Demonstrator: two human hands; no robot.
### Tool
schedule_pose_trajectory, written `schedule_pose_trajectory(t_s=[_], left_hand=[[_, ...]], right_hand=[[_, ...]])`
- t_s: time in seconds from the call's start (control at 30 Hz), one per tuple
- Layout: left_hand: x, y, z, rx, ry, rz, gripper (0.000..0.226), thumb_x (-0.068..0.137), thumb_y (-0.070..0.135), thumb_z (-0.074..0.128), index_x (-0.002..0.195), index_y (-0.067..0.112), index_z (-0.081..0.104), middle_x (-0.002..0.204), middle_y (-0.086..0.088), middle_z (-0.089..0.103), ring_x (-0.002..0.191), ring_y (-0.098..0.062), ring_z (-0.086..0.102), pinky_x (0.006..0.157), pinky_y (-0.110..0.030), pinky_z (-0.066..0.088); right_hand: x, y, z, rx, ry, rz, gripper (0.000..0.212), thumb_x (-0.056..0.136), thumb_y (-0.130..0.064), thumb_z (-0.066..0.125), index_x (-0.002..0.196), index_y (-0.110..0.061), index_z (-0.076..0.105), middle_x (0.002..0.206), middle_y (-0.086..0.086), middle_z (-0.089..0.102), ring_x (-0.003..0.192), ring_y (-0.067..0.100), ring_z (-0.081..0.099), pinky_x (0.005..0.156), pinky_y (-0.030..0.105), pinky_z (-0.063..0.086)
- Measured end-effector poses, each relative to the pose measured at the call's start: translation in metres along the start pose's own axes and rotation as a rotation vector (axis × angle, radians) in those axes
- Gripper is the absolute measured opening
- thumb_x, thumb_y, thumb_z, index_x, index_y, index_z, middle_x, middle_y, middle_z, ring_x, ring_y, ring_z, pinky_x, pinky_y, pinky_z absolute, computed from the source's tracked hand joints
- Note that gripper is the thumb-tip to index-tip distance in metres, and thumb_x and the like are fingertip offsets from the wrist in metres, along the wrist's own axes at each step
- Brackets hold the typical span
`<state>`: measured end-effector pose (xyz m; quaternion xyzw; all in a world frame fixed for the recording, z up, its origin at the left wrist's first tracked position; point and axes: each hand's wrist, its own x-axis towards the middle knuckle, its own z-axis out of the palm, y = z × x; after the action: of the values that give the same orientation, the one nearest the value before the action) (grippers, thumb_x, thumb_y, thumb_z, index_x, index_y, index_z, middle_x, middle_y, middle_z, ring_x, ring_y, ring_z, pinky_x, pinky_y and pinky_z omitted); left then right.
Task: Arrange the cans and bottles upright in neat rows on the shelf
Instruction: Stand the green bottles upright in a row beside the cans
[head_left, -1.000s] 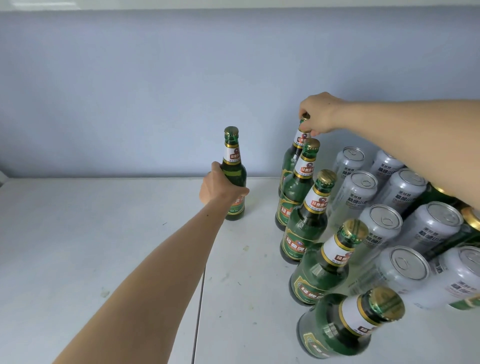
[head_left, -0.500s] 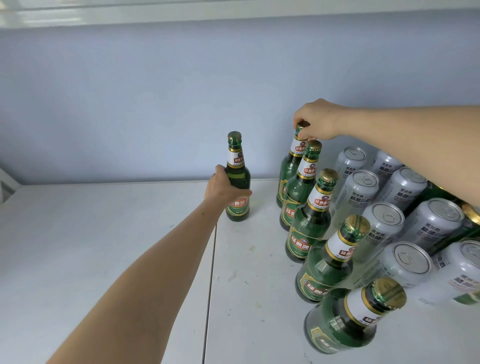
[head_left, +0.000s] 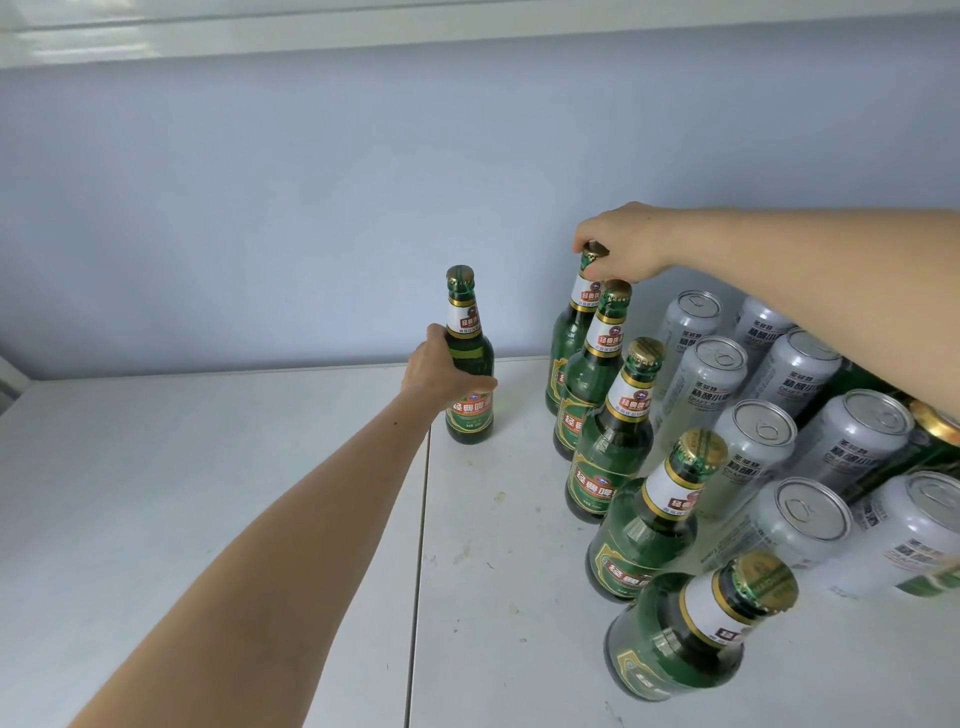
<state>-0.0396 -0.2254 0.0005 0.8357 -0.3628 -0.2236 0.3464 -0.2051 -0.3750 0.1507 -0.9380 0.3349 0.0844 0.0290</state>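
Two bottles held: left hand fingers wrap lone bottle, right hand fingers pinch back bottle's cap.

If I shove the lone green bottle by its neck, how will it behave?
The lone green bottle stands tall on a narrow base, so it probably tips rather than slides. It looks like smooth glass: likely slippery and breakable. The left hand grips lower, which seems steadier.

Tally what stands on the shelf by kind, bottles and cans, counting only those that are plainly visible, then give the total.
Green glass bottles: 6, a row of five plus one apart gripped by the left hand.
Silver cans: 9 clearly visible; more items at the right edge are hidden behind the right arm.
Total: 15 clearly visible.
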Motion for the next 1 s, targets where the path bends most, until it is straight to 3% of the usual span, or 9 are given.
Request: schedule_pose_trajectory(t_s=[0.17,0.27,0.43,0.53,0.63,0.7,0.77,0.87,1.0], left_hand=[[-0.004,-0.003,0.005,-0.006,0.051,-0.035,0.072,0.063,0.028,0.085,0.116,0.012,0.039,0.114,-0.007,0.054,0.103,-0.026,0.056,0.081,-0.041,0.055],[-0.01,-0.007,0.01,0.02,0.025,-0.068,0.074,0.064,0.03,0.085,0.117,0.011,0.037,0.114,-0.006,0.053,0.103,-0.026,0.056,0.08,-0.04,0.054],[-0.02,-0.011,0.016,0.085,-0.013,-0.21,0.084,0.064,0.032,0.087,0.125,0.004,0.035,0.114,-0.008,0.054,0.103,-0.026,0.058,0.075,-0.035,0.051],[-0.03,-0.014,0.018,0.153,-0.079,-0.267,0.086,0.063,0.034,0.086,0.126,0.003,0.036,0.106,-0.007,0.056,0.097,-0.024,0.058,0.072,-0.032,0.05],[-0.047,-0.015,0.03,0.307,-0.227,-0.18,0.073,0.071,0.036,0.082,0.126,0.005,0.045,0.109,-0.009,0.059,0.104,-0.026,0.06,0.078,-0.032,0.052],[-0.059,-0.013,0.046,0.358,-0.317,-0.036,0.074,0.078,0.035,0.078,0.136,0.005,0.044,0.126,-0.011,0.057,0.115,-0.028,0.056,0.091,-0.033,0.049],[-0.072,-0.008,0.061,0.356,-0.367,0.133,0.071,0.083,0.031,0.075,0.14,0.008,0.04,0.134,-0.011,0.054,0.117,-0.028,0.056,0.094,-0.035,0.049],[-0.085,0.002,0.078,0.374,-0.443,0.341,0.07,0.085,0.023,0.073,0.143,0.013,0.036,0.137,-0.009,0.053,0.116,-0.028,0.057,0.095,-0.039,0.049],[-0.092,0.007,0.093,0.354,-0.459,0.411,0.075,0.083,0.025,0.075,0.143,0.013,0.032,0.135,-0.008,0.056,0.116,-0.027,0.057,0.095,-0.039,0.048]], right_hand=[[-0.016,0.006,-0.002,0.016,0.111,0.031,0.048,0.093,-0.034,0.057,0.137,-0.015,0.046,0.13,0.012,0.048,0.119,0.031,0.046,0.087,0.039,0.042],[-0.032,0.011,-0.003,0.02,0.202,0.063,0.041,0.095,-0.033,0.054,0.133,-0.017,0.049,0.132,0.007,0.049,0.122,0.029,0.045,0.091,0.041,0.042],[-0.068,0.012,-0.011,0.053,0.329,0.082,0.026,0.094,-0.033,0.055,0.112,-0.017,0.062,0.117,0.003,0.061,0.112,0.027,0.053,0.084,0.037,0.044],[-0.085,0.007,-0.013,0.048,0.257,0.085,0.027,0.091,-0.044,0.056,0.099,-0.019,0.065,0.106,0.001,0.065,0.104,0.027,0.057,0.079,0.036,0.046],[-0.098,0.001,-0.008,0.025,0.092,0.091,0.044,0.087,-0.059,0.053,0.1,-0.019,0.066,0.099,0.004,0.07,0.1,0.027,0.063,0.074,0.034,0.047],[-0.105,-0.005,-0.003,0.06,-0.025,0.092,0.05,0.086,-0.064,0.052,0.099,-0.017,0.066,0.079,0.005,0.072,0.081,0.024,0.069,0.066,0.028,0.051],[-0.11,-0.013,0.004,0.101,-0.094,0.08,0.054,0.087,-0.064,0.052,0.096,-0.013,0.066,0.067,0.004,0.071,0.064,0.022,0.07,0.06,0.027,0.054],[-0.113,-0.022,0.015,0.131,-0.135,0.028,0.047,0.088,-0.055,0.058,0.093,-0.009,0.067,0.069,0.003,0.073,0.061,0.017,0.072,0.058,0.028,0.058],[-0.115,-0.024,0.025,0.102,-0.106,-0.007,0.032,0.09,-0.034,0.056,0.087,-0.004,0.067,0.069,0.008,0.072,0.058,0.021,0.068,0.068,0.033,0.06]])
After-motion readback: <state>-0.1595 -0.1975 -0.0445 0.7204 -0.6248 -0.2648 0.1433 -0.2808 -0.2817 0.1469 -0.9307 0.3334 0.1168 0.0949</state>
